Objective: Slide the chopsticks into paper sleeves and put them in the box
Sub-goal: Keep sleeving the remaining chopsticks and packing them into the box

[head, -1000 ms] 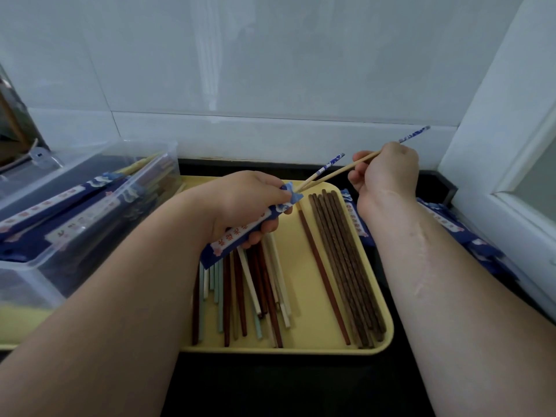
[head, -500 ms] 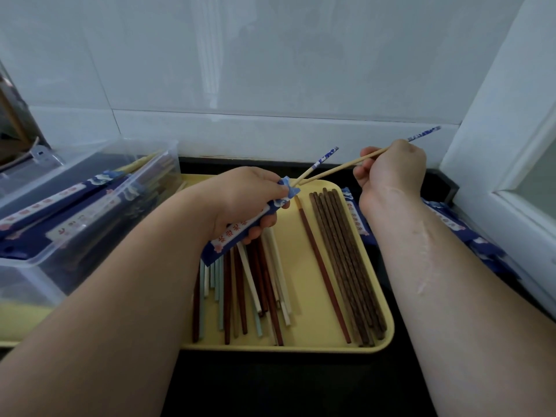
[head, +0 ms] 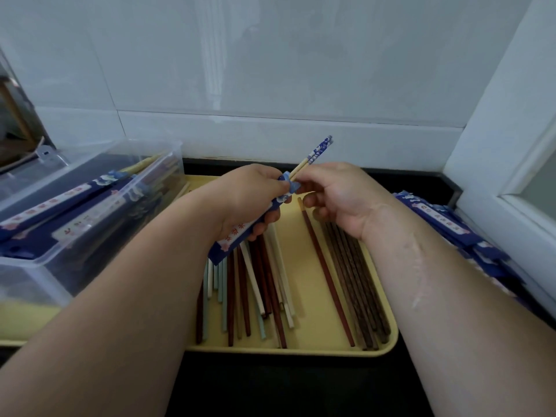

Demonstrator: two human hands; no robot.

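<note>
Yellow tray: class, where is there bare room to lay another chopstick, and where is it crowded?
Free: the strip of yellow plastic tray between the mixed pile of coloured chopsticks and the single red-brown chopstick, down to the near rim. Crowded: left under that pile, right under the dark brown wooden chopsticks.

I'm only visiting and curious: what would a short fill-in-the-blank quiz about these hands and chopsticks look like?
1. The left hand grips a blue paper sleeve above a ____ plastic tray.
2. The right hand pinches pale wooden chopsticks whose patterned tops are mainly ____.
3. The clear plastic box holding filled sleeves stands on the person's ____ side.
4. Dark brown chopsticks lie on the tray, partly beneath the ____ hand.

Missing words: yellow; blue; left; right.
</note>
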